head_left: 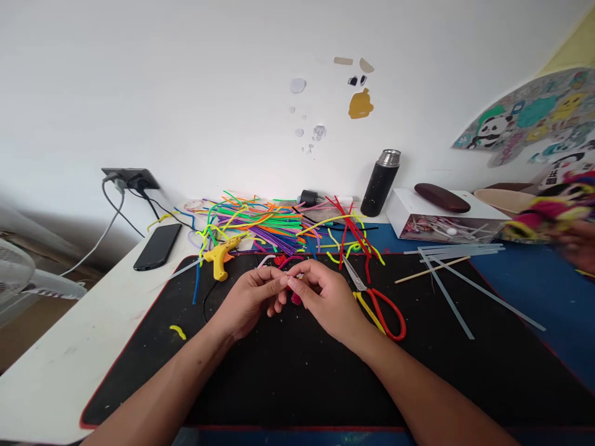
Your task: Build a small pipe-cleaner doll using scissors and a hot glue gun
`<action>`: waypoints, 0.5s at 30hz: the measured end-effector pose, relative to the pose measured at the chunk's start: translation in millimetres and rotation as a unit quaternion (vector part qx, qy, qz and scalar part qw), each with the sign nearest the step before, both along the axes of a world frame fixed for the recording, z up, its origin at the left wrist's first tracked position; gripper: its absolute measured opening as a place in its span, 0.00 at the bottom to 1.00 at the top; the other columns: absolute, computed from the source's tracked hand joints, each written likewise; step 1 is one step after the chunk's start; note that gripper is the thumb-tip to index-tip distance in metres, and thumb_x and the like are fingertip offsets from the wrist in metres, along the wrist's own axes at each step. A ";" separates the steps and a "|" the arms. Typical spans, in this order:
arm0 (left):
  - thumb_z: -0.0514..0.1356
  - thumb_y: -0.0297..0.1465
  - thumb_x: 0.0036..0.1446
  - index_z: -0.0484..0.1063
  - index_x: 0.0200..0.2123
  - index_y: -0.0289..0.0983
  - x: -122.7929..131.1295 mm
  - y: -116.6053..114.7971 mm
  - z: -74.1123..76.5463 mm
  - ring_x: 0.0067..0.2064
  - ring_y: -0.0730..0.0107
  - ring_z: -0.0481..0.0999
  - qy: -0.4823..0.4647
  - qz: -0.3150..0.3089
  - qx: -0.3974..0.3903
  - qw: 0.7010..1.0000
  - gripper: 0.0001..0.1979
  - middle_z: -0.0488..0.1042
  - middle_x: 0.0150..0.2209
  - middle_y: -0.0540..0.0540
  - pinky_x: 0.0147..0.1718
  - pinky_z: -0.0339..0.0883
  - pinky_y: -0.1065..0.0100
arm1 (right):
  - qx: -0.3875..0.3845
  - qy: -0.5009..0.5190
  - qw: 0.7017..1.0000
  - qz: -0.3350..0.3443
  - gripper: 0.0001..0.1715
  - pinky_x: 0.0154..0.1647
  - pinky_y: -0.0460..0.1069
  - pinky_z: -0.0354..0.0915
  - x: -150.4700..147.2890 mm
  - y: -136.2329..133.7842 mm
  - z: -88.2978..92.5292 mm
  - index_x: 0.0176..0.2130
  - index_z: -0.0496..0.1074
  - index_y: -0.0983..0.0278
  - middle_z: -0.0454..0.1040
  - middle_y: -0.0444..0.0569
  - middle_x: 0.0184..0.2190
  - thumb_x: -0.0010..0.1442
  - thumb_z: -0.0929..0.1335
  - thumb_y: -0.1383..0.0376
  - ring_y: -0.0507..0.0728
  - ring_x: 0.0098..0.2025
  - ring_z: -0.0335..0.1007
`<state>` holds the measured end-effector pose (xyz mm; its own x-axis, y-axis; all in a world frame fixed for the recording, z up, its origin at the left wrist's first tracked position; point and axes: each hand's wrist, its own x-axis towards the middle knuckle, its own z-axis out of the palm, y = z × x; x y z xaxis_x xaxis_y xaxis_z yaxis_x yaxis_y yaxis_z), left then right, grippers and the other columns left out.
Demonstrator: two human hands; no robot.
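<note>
My left hand (253, 298) and my right hand (328, 297) meet above the black mat (288, 384), thumbs and fingertips pinched together. Between them sits a small magenta-red piece (296, 298), mostly covered by the fingers; its kind is hard to make out. Just right of my right hand lie scissors (388, 316) with red and yellow handles, blades pointing away. To the left of my left hand is a yellow hot glue gun (219, 260). Behind both hands spreads a pile of colourful pipe cleaners (260, 220).
Translucent glue sticks (449, 297) and a wooden stick (430, 271) lie at right. A black phone (158, 246), a black thermos (381, 183) and a white box (404, 214) bearing a brown case (441, 197) stand around. At far right, another person's hand (579, 244) holds a fuzzy multicoloured thing.
</note>
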<state>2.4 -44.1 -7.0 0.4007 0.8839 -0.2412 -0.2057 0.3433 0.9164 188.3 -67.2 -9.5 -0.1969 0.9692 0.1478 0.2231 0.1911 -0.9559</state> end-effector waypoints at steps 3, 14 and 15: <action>0.78 0.44 0.47 0.79 0.29 0.33 1.0 0.8 0.5 0.19 0.78 0.70 -0.001 0.009 -0.001 1.000 0.21 0.75 0.21 0.50 0.17 0.57 0.77 | -0.006 0.004 1.000 -0.002 0.11 0.27 0.47 0.59 0.7 -0.2 2.1 0.46 0.76 0.59 0.74 0.41 0.24 0.70 0.69 0.56 0.53 0.25 0.66; 0.77 0.47 0.48 0.78 0.30 0.33 2.1 -0.5 1.3 0.20 0.77 0.70 0.008 -0.005 0.011 1.000 0.23 0.76 0.22 0.49 0.17 0.59 0.76 | -0.029 0.038 0.999 -0.001 0.12 0.23 0.46 0.58 0.9 0.1 3.4 0.42 0.76 0.60 0.73 0.41 0.24 0.68 0.70 0.54 0.51 0.22 0.64; 0.77 0.47 0.49 0.79 0.32 0.33 1.7 -0.3 0.5 0.20 0.77 0.71 0.011 -0.006 0.018 1.000 0.23 0.76 0.23 0.49 0.17 0.60 0.76 | -0.051 0.065 0.997 0.003 0.14 0.20 0.46 0.56 1.1 0.9 4.6 0.42 0.75 0.60 0.71 0.40 0.23 0.67 0.70 0.53 0.50 0.20 0.61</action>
